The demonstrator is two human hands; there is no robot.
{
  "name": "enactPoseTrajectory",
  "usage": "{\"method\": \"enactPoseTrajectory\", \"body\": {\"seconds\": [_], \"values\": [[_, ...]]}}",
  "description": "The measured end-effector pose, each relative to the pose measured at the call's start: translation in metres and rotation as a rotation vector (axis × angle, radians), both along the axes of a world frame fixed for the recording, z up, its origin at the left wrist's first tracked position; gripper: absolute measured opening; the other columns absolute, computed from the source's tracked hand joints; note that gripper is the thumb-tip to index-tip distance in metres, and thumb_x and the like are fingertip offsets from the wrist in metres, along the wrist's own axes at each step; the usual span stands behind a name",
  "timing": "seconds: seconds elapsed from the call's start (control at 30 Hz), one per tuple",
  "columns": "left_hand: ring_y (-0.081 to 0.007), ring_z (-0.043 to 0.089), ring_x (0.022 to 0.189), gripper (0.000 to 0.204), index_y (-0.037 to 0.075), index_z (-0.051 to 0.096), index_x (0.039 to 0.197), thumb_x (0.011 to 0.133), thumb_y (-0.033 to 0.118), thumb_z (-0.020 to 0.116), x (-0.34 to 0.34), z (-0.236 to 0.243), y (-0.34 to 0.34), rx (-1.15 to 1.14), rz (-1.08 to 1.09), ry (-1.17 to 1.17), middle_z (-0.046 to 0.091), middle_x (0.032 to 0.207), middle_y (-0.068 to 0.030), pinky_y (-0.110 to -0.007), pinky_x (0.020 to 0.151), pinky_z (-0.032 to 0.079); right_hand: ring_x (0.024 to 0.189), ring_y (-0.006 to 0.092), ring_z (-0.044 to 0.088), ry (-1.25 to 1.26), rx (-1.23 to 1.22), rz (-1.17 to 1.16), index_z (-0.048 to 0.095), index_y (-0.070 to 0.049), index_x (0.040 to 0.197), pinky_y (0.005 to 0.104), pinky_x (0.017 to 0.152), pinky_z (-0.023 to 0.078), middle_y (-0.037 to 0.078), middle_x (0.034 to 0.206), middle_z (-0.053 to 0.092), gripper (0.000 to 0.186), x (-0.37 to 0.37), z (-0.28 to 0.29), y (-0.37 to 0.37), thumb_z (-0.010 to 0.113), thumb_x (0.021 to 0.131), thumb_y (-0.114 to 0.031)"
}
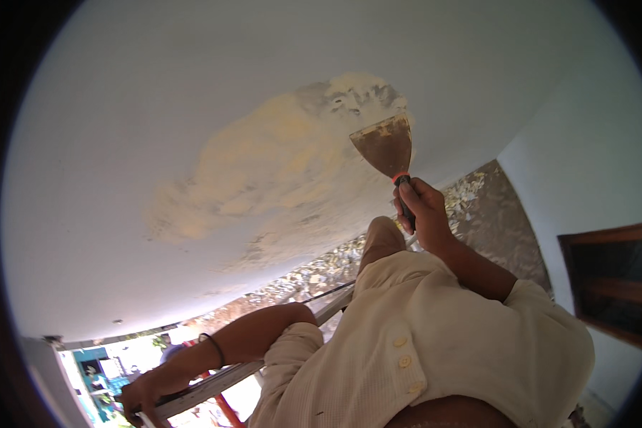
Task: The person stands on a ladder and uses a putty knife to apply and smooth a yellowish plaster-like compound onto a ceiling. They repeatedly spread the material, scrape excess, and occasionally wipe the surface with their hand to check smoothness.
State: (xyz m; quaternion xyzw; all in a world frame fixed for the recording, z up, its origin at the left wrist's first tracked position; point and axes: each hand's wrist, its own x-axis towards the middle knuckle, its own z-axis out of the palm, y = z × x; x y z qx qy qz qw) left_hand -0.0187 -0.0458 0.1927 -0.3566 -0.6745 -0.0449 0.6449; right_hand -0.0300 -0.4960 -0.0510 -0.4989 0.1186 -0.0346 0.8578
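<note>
In my right hand [422, 207] is a putty knife [385, 148], fingers wrapped round its black handle with the red collar. Its broad, flared blade is smeared brown, with pale residue along the edge. The blade points away from me, over the edge of a yellowish, blotchy patch [264, 153] on a pale painted surface [143, 107]. I cannot tell whether it touches. Grey and white smears [367, 96] show just beyond the blade. At lower left, my left hand [143, 392] is closed round the end of a metal ladder rail [214, 381], a dark band on its wrist.
Pale flakes and debris [471, 192] lie on a brown area beyond my legs. A wood-framed dark window or cabinet [613, 274] is set in the right wall [592, 164]. Bright daylight and teal shapes [96, 378] show at lower left, near a red pole [227, 410].
</note>
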Motion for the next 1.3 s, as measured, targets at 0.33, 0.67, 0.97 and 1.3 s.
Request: {"method": "enactPoseTrajectory", "body": {"seconds": [0.33, 0.67, 0.97, 1.3], "values": [[-0.0364, 0.065, 0.119, 0.057, 0.003, 0.060, 0.136, 0.106, 0.051, 0.055, -0.008, -0.013, -0.026, -0.046, 0.201, 0.195, 0.062, 0.137, -0.0242, -0.061, 0.095, 0.061, 0.050, 0.0064, 0.047, -0.122, 0.024, 0.009, 0.060, -0.005, 0.100, 0.0241, 0.043, 0.035, 0.001, 0.071, 0.055, 0.034, 0.022, -0.007, 0.024, 0.057, 0.114, -0.036], [-0.0276, 0.073, 0.095, 0.034, -0.006, 0.065, 0.117, 0.108, 0.024, 0.051, 0.095, -0.106, -0.219, 1.154, 1.938, 1.281, 0.070, 0.107, -0.0162, -0.039, 0.085, 0.066, 0.046, 0.0065, 0.041, -0.224, 0.079, -0.045, 0.060, -0.006, 0.095, 0.0257, 0.041, 0.031, 0.000, 0.070, 0.054, 0.039, 0.078, 0.022, 0.055, 0.056, 0.114, -0.040], [-0.0177, 0.069, 0.107, 0.038, -0.005, 0.056, 0.131, 0.112, 0.027, 0.062, 0.114, -0.197, -0.309, 1.578, 1.740, 0.979, 0.073, 0.115, -0.0138, -0.030, 0.089, 0.055, 0.057, 0.0063, 0.049, -0.323, 0.079, -0.163, 0.062, -0.003, 0.096, 0.0270, 0.050, 0.041, -0.001, 0.070, 0.055, 0.041, 0.115, -0.003, 0.073, 0.054, 0.115, -0.039], [-0.0150, 0.067, 0.086, 0.043, -0.003, 0.066, 0.109, 0.118, 0.033, 0.045, 0.149, -0.194, -0.316, 1.818, 1.376, 0.865, 0.077, 0.096, -0.0140, -0.029, 0.082, 0.054, 0.081, 0.0099, 0.064, -0.222, 0.034, -0.073, 0.070, 0.000, 0.119, 0.0301, 0.069, 0.052, 0.005, 0.096, 0.072, 0.043, 0.123, 0.001, 0.062, 0.048, 0.117, -0.037]]}}
